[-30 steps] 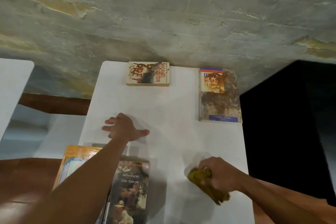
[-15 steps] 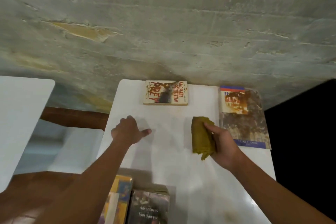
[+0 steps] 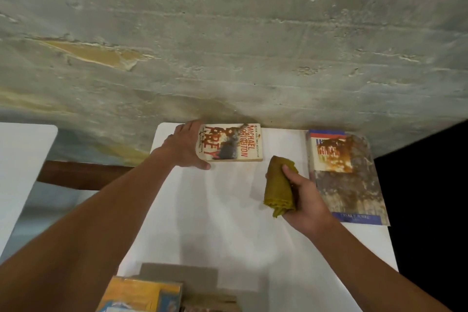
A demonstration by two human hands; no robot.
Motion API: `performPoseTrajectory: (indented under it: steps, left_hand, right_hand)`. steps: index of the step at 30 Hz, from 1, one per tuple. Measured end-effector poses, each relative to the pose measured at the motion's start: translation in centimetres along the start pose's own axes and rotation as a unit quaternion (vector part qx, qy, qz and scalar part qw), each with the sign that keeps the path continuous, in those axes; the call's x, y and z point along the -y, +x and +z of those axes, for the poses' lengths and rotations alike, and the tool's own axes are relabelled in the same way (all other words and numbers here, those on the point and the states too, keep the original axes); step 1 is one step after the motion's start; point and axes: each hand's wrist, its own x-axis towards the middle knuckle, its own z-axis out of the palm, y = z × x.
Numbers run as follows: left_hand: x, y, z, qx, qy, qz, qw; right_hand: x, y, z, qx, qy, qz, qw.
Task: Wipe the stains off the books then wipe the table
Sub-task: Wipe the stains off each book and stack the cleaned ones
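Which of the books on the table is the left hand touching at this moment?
The Michael Crichton paperback at the table's far edge. The left hand rests on its left end. The larger stained book lies untouched beside the right hand, which grips the cloth.

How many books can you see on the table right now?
4. Prey paperback at the far edge, touched by the left hand; stained book far right; two partly cropped at the near edge: yellow book and another beside it.
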Motion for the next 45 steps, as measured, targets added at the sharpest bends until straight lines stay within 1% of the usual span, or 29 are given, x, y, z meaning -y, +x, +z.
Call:
performPoseTrajectory:
  steps: [2, 4, 6, 7, 8, 9, 11, 13, 14, 15, 16, 18, 19, 21, 22, 25, 27, 29, 31, 32, 33, 34, 36, 37, 39, 40, 42, 43, 45]
  left_hand:
    - [-0.1, 0.5, 0.3, 0.0, 0.014, 0.014, 1.0]
    - [-0.5, 1.0, 0.2, 0.006, 0.03, 0.022, 0.999]
    - [-0.9, 1.2, 0.2, 0.004, 0.028, 0.02, 0.999]
    - [-1.0, 1.3, 0.3, 0.006, 0.027, 0.016, 0.999]
    - [-1.2, 1.3, 0.3, 0.005, 0.025, 0.014, 1.0]
    - [-1.3, 1.3, 0.2, 0.005, 0.026, 0.013, 1.0]
    - [-1.8, 1.2, 0.2, 0.013, 0.037, 0.011, 0.999]
    - [-2.1, 1.1, 0.0, 0.022, 0.054, 0.003, 0.998]
    - [-2.2, 1.0, -0.1, 0.023, 0.058, -0.001, 0.998]
    - [-2.2, 1.1, -0.1, 0.023, 0.06, -0.007, 0.998]
    - [-2.5, 1.1, -0.1, 0.022, 0.059, -0.011, 0.998]
    - [-2.3, 1.2, 0.2, 0.024, 0.047, -0.024, 0.998]
    - [-2.2, 1.3, 0.5, 0.026, 0.035, -0.028, 0.999]
    - [-1.8, 1.5, 0.9, 0.024, 0.008, -0.033, 0.999]
    - [-1.7, 1.7, 0.9, 0.024, 0.0, -0.035, 0.999]
    - [-1.8, 1.8, 0.8, 0.03, 0.02, -0.035, 0.999]
    - [-1.8, 1.8, 0.6, 0.041, 0.037, -0.037, 0.998]
    - [-1.6, 1.8, 0.4, 0.054, 0.041, -0.036, 0.997]
    - [-1.4, 2.0, 0.3, 0.066, 0.042, -0.033, 0.996]
    - [-1.4, 2.0, 0.1, 0.069, 0.035, -0.039, 0.996]
    - [-1.4, 2.0, 0.0, 0.067, 0.022, -0.046, 0.996]
    - [-1.2, 2.2, -0.1, 0.061, 0.002, -0.058, 0.996]
    - [-0.7, 2.5, -0.3, 0.04, -0.035, -0.074, 0.996]
    - [-0.3, 2.7, -0.2, 0.026, -0.073, -0.078, 0.994]
    - [-0.1, 2.5, 0.2, 0.013, -0.19, -0.102, 0.976]
    - [-0.2, 2.0, 0.4, 0.017, -0.242, -0.115, 0.963]
    - [-0.4, 1.0, 1.2, 0.045, -0.303, -0.131, 0.943]
    - [-0.3, 0.7, 1.8, 0.054, -0.322, -0.133, 0.936]
    - [0.0, -0.4, 2.6, 0.061, -0.357, -0.144, 0.921]
  right_hand:
    - [0.4, -0.1, -0.5, 0.0, -0.012, -0.008, 1.0]
    - [0.9, -0.3, -1.4, 0.01, -0.062, -0.027, 0.998]
    - [1.3, -1.0, -2.3, 0.011, -0.167, -0.064, 0.984]
    - [1.2, -1.6, -2.9, 0.002, -0.245, -0.088, 0.965]
    - [1.2, -2.2, -3.5, -0.013, -0.335, -0.116, 0.935]
    - [1.0, -2.9, -4.2, -0.02, -0.419, -0.144, 0.896]
    - [0.3, -4.2, -6.2, -0.018, -0.562, -0.186, 0.806]
    - [-0.9, -5.2, -8.5, -0.002, -0.67, -0.215, 0.711]
    - [-1.5, -5.8, -9.7, 0.006, -0.706, -0.228, 0.671]
    - [-2.0, -6.3, -10.8, 0.008, -0.727, -0.234, 0.646]
    - [-2.5, -7.0, -11.8, 0.01, -0.735, -0.229, 0.637]
    - [-3.5, -8.2, -13.6, 0.025, -0.74, -0.21, 0.639]
    - [-4.1, -8.9, -14.6, 0.035, -0.746, -0.21, 0.631]
    - [-5.4, -9.7, -16.5, 0.044, -0.781, -0.233, 0.578]
    - [-5.9, -10.2, -17.5, 0.047, -0.793, -0.241, 0.558]
    - [-6.7, -11.6, -19.8, 0.063, -0.805, -0.225, 0.546]
    - [-7.1, -12.5, -21.2, 0.097, -0.819, -0.208, 0.526]
    - [-7.2, -13.2, -22.7, 0.105, -0.829, -0.195, 0.513]
    - [-6.9, -13.9, -23.2, 0.1, -0.834, -0.151, 0.52]
    - [-6.4, -14.0, -23.2, 0.09, -0.841, -0.132, 0.517]
    - [-5.9, -14.1, -23.3, 0.086, -0.844, -0.098, 0.52]
    - [-5.1, -14.0, -22.9, 0.08, -0.834, -0.056, 0.543]
    - [-3.7, -13.5, -22.2, 0.053, -0.797, -0.027, 0.601]
    - [-3.0, -13.1, -21.7, 0.035, -0.774, -0.033, 0.631]
    - [-1.7, -12.6, -20.5, 0.009, -0.708, -0.051, 0.704]
    - [-1.1, -12.3, -19.8, 0.004, -0.666, -0.06, 0.744]
    - [-0.2, -11.7, -18.2, -0.001, -0.576, -0.073, 0.814]
    - [0.3, -11.3, -17.3, -0.006, -0.53, -0.073, 0.845]
    - [0.9, -10.5, -15.7, -0.016, -0.439, -0.074, 0.895]
